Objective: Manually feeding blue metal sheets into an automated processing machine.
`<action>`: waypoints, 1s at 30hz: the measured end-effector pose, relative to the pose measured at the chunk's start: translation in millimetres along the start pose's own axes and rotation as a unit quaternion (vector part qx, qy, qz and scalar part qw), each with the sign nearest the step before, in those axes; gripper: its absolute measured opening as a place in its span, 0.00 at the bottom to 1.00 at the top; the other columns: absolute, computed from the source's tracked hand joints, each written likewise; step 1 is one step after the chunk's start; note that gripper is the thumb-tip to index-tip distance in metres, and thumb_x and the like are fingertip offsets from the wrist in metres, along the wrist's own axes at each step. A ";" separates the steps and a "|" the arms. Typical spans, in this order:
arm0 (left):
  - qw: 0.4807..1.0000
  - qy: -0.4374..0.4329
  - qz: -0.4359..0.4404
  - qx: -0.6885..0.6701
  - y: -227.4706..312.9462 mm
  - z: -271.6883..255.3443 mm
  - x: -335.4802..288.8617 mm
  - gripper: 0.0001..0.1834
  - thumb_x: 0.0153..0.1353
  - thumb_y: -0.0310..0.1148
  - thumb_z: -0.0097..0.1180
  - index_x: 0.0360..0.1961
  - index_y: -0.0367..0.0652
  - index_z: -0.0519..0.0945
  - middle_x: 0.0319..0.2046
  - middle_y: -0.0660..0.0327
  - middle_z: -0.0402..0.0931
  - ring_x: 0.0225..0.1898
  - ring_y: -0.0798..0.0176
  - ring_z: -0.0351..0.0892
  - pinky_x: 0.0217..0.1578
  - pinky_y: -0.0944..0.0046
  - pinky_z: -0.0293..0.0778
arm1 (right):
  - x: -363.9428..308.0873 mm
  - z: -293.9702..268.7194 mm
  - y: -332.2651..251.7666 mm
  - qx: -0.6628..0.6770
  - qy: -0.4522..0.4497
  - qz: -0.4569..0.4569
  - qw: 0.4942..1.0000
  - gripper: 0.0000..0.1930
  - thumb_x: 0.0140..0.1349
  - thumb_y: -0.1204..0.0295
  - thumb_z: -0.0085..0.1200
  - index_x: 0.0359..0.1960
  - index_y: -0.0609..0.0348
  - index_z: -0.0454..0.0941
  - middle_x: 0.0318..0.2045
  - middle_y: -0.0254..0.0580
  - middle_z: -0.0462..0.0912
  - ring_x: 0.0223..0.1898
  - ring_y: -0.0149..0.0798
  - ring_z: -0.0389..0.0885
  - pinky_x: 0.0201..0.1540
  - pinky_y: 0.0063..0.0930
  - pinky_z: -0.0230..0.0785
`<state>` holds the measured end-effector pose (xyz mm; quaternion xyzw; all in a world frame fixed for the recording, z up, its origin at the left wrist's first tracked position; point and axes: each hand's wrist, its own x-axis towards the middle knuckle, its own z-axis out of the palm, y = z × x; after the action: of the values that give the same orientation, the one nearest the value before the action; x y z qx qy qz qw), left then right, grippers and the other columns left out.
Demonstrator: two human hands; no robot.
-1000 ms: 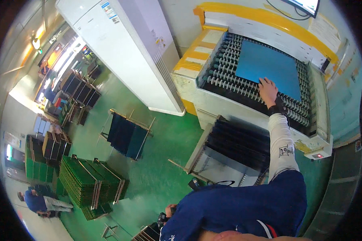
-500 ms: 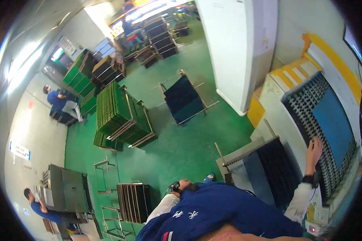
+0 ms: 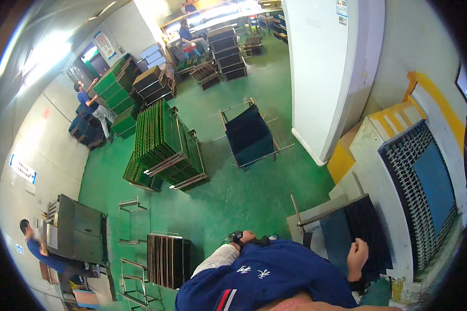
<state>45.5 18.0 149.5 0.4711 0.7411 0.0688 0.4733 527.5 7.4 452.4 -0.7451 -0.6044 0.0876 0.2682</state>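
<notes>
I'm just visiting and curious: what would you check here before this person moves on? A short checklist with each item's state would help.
1. Blue sheet lying on the rollers: ok.
2. Right hand away from the rollers: ok, it is over the dark sheets.
3. Right hand touching the dark sheets: cannot tell.
4. Left hand at the dark sheets: not ok, it is by the front of the body.
5. Other people away from the rollers: ok.

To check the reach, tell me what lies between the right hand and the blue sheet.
From the right hand, the head view shows dark panels, the machine's pale side, then rollers before the blue sheet.
</notes>
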 end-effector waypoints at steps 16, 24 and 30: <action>0.999 -0.026 0.017 -0.017 -17.7 -23.7 -2.0 0.13 0.38 0.39 0.53 0.24 0.42 0.80 0.19 0.60 0.76 0.22 0.64 0.74 0.23 0.65 0.69 | -6.8 44.4 27.0 -0.178 -0.128 0.141 0.965 0.12 0.45 0.72 0.56 0.30 0.66 0.72 0.30 0.56 0.76 0.36 0.55 0.74 0.37 0.42 0.65; 0.978 -0.062 0.157 0.125 -41.0 -25.9 0.5 0.17 0.41 0.45 0.54 0.28 0.44 0.80 0.29 0.55 0.77 0.32 0.55 0.76 0.34 0.62 0.71 | -5.6 43.1 23.3 -0.176 -0.110 0.115 0.972 0.14 0.42 0.73 0.57 0.32 0.68 0.73 0.32 0.58 0.76 0.37 0.55 0.74 0.38 0.41 0.65; 0.999 -0.003 0.038 -0.011 -35.4 -25.4 -1.7 0.15 0.37 0.42 0.54 0.24 0.45 0.81 0.21 0.57 0.77 0.23 0.60 0.75 0.27 0.62 0.71 | -1.0 46.4 25.7 -0.168 -0.139 0.139 0.966 0.16 0.41 0.72 0.57 0.33 0.69 0.74 0.34 0.57 0.76 0.38 0.55 0.74 0.39 0.40 0.65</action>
<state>3.9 6.1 144.9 0.4942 0.7204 0.0936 0.4776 528.0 16.8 400.2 -0.8364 -0.5326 0.1242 0.0374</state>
